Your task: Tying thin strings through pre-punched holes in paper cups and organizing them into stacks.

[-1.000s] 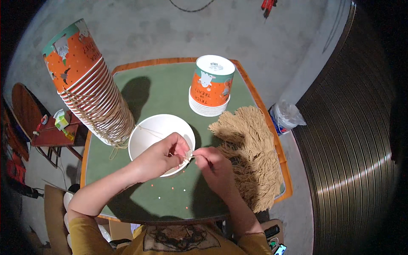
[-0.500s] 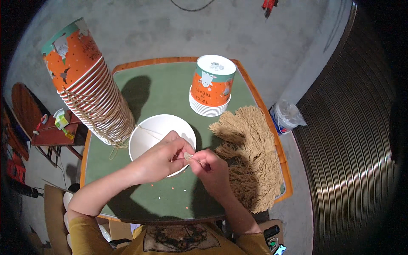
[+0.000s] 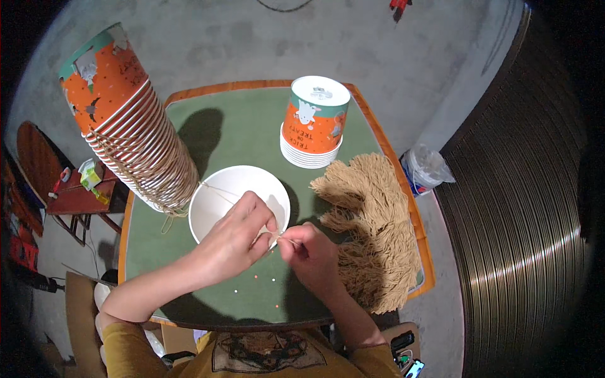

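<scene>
My left hand point(image 3: 236, 236) is over the right side of a white bowl point(image 3: 205, 198), its thumb and fingers pinched on thin tan string point(image 3: 275, 235). Against it, my right hand point(image 3: 311, 257) pinches the same string between thumb and forefinger, just past the bowl's rim. A strand runs from the tall leaning stack of paper buckets point(image 3: 142, 135) on the left, across the bowl, to my left hand. More string is wound loosely around that stack. What lies exactly between the fingertips is too small to make out.
A thick bundle of tan yarn point(image 3: 378, 233) lies at the right of the green-topped table point(image 3: 252, 113). Behind the bowl stands a shorter upturned stack of orange buckets point(image 3: 313, 126). Several tiny beads point(image 3: 273, 280) lie near the front edge. A lidded pail point(image 3: 422, 170) stands beyond the table.
My left hand has tilted and shifted slightly, its wrist lower, hiding one small bead. Both hands still meet at the string. The whole view has shifted a little.
</scene>
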